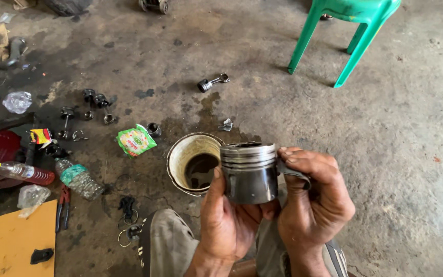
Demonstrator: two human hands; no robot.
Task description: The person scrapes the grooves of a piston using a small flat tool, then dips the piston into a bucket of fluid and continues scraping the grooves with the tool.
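Metal piston (248, 174) gripped by both hands (270, 210) beside bowl (180, 154) rim; bare floor right.

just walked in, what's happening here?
A person squats on a stained concrete floor, holding a metal piston upright in both hands: left hand cradling its underside, right hand gripping its side. Just behind it stands a small bowl of dark liquid. Another piston with rod, bottles and pliers lie scattered to the left.
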